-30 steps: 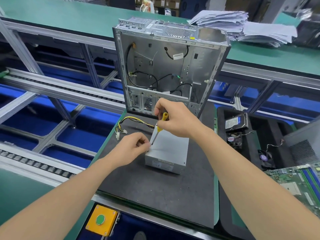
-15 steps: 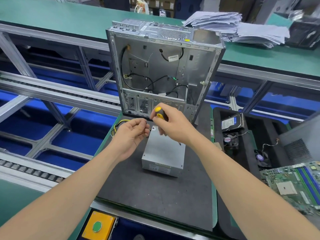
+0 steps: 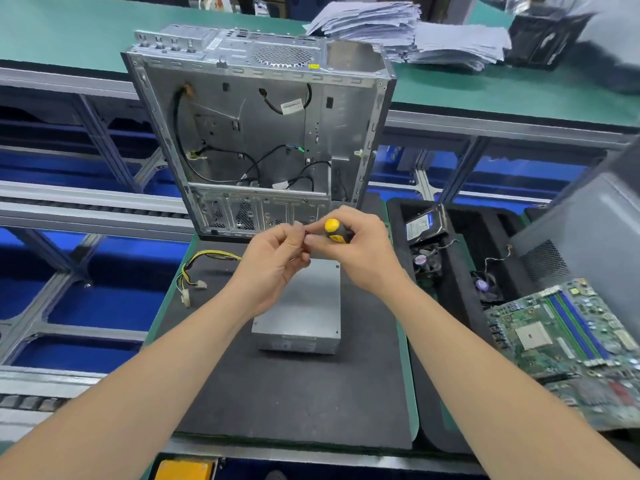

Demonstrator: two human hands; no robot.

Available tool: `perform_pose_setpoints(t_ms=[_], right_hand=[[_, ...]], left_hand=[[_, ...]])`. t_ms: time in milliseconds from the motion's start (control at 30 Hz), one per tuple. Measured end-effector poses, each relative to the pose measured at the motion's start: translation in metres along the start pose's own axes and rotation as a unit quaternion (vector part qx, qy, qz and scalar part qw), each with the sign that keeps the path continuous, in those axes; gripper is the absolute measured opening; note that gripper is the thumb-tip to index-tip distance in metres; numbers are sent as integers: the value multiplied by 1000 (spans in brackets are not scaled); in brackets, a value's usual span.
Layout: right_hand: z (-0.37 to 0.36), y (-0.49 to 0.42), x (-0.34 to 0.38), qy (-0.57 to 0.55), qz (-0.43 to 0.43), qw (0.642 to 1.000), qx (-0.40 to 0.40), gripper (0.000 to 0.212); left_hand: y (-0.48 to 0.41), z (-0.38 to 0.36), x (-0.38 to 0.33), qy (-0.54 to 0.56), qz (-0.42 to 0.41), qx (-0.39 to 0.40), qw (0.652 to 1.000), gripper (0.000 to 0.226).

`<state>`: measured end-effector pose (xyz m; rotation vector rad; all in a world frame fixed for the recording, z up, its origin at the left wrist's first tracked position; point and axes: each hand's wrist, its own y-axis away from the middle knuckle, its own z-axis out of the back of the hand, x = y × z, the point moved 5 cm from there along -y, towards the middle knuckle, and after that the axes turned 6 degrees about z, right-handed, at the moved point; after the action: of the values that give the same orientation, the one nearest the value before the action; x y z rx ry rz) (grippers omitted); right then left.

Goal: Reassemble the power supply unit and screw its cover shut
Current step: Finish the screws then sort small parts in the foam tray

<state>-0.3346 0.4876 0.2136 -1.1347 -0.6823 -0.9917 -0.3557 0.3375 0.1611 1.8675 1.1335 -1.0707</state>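
Note:
A grey metal power supply unit [image 3: 304, 306] lies flat on the black mat [image 3: 294, 393], cover on top. Its yellow and black cable bundle [image 3: 199, 271] trails off to the left. Both hands are raised above the unit's far end, fingertips meeting. My right hand [image 3: 356, 251] grips a screwdriver [image 3: 335, 231] with a yellow and black handle. My left hand [image 3: 273, 265] pinches something small at the screwdriver's tip; the tip and that thing are hidden by my fingers.
An open, stripped computer case [image 3: 259, 133] stands upright just behind the mat. On the right a black foam tray [image 3: 457, 289] holds a hard drive [image 3: 424, 225] and fans, beside a motherboard [image 3: 568, 330]. Paper stacks [image 3: 415, 32] lie on the green bench behind.
Both hands have lifted off the unit's left edge and come together above its far end. The screwdriver has swung from pointing down at the cover to lying level between the hands.

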Motion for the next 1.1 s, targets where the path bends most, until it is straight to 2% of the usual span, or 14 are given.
perform_pose_setpoints(t_ms=[67, 200, 333, 433, 533, 667, 767, 833, 933, 1000, 1100], right_hand=[[10, 4, -7, -65, -17, 998, -20, 13], [28, 16, -22, -120, -48, 991, -38, 13], [59, 37, -42, -98, -102, 988, -63, 10], [100, 65, -69, -50, -176, 978, -101, 10], [146, 105, -100, 54, -280, 950, -126, 14], [180, 158, -132, 208, -394, 894, -45, 18], [181, 175, -148, 270, -426, 864, 13, 12], [175, 178, -157, 290, -434, 852, 40, 10], [161, 180, -172, 317, -448, 831, 85, 15], [153, 180, -182, 319, -461, 822, 102, 13], [148, 175, -195, 316, -472, 815, 117, 11]], left_hand=[[-3, -15, -2, -12, 6, 19, 1000, 41], [-12, -37, 4, 8, 28, 37, 999, 48], [-26, -61, 28, -29, 46, 26, 998, 6], [-37, -84, 56, -106, 75, -16, 991, 26], [-43, -110, 92, -220, 108, -35, 969, 30], [-48, -134, 138, -430, 100, -15, 897, 26], [-51, -136, 169, -563, 71, -7, 823, 25], [-48, -129, 181, -610, 35, -33, 791, 22], [-39, -122, 188, -636, -68, -60, 767, 17], [-35, -117, 193, -647, -104, -53, 754, 17], [-35, -112, 193, -610, -113, -55, 782, 23]])
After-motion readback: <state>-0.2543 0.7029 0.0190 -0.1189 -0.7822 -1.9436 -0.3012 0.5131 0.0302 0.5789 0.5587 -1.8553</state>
